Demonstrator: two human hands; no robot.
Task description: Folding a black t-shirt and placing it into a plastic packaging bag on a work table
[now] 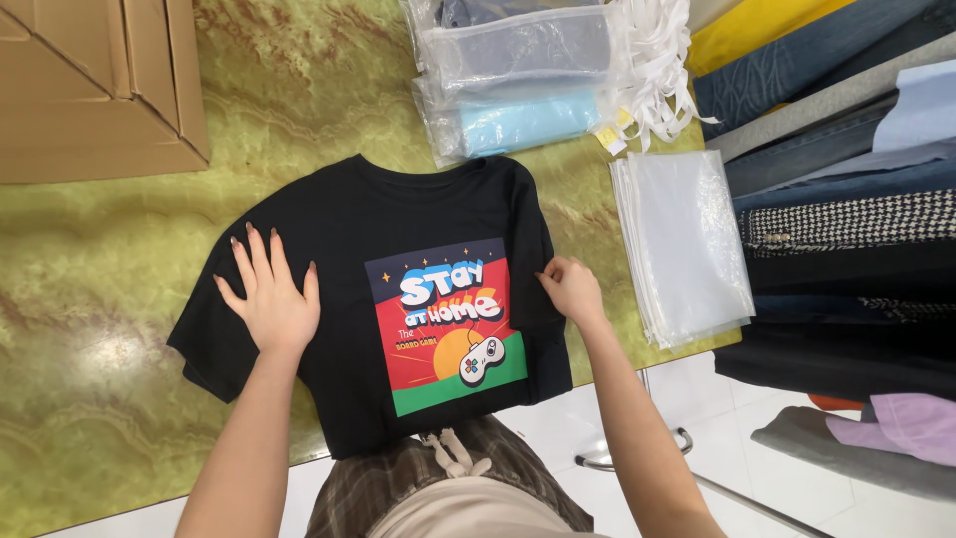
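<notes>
- The worktop (119, 299), a green-yellow marbled slab, carries everything; a cardboard box (90, 80) sits at its far left corner.
- To the right, off the slab, a stack of folded clothes (846, 229) in denim, check and black rises.
- The black T-shirt (339, 229) lies flat, print up, in the middle of the worktop, its hem hanging just over the near edge. Its right side looks already folded in; the left sleeve is still spread out.
- A pile of clear plastic bags (682, 244) lies just right of the shirt; bagged garments (518, 85) rest beyond its collar.
- The left hand (271, 299) presses flat on the shirt's left half, grip spread, holding nothing.
- The right hand (570, 289) rests at the folded right edge, fingers curled and seemingly pinching the cloth.
- Judged from this, folding is midway; the next move calls for turning the left side in evenly.
</notes>
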